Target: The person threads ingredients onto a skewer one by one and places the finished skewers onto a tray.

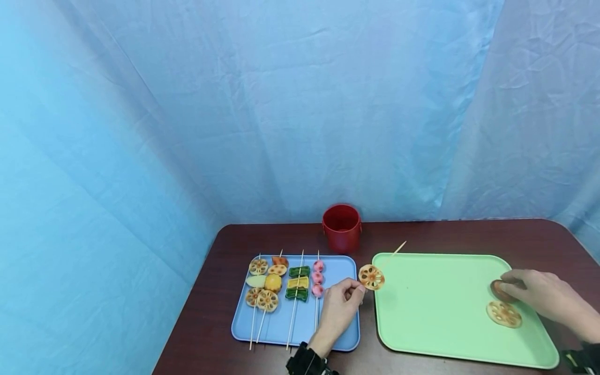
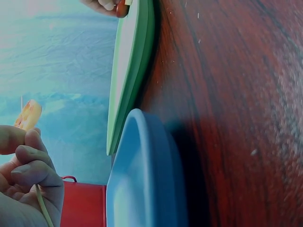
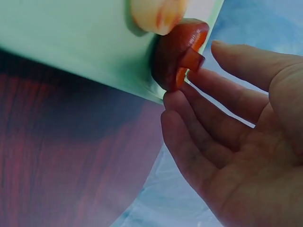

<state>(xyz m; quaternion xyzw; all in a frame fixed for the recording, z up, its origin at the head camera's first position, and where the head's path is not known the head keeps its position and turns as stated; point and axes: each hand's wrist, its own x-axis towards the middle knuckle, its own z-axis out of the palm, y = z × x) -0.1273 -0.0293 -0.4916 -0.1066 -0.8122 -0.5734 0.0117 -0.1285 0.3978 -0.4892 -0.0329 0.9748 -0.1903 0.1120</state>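
Note:
My left hand (image 1: 339, 307) pinches a thin wooden skewer (image 1: 399, 248) that bears one lotus root slice (image 1: 372, 277), held up between the two trays. The left wrist view shows the curled fingers, the skewer's lower end (image 2: 43, 208) and the slice (image 2: 29, 115) past the fingertips. At the green tray's right side, my right hand (image 1: 539, 291) reaches to a brown mushroom (image 1: 502, 290). Seen from the right wrist, its fingertips are right at the mushroom (image 3: 177, 54), and a gap shows beside the thumb. A second lotus root slice (image 1: 503, 314) lies on the tray just nearer than the mushroom.
On the left, a blue tray (image 1: 344, 333) carries several loaded skewers, among them one with pink balls (image 1: 317, 277) and one with green and yellow pieces (image 1: 298, 283). The green tray (image 1: 436, 307) stands beside it. Behind them is a red cup (image 1: 342, 229), near the blue curtain (image 1: 328, 130).

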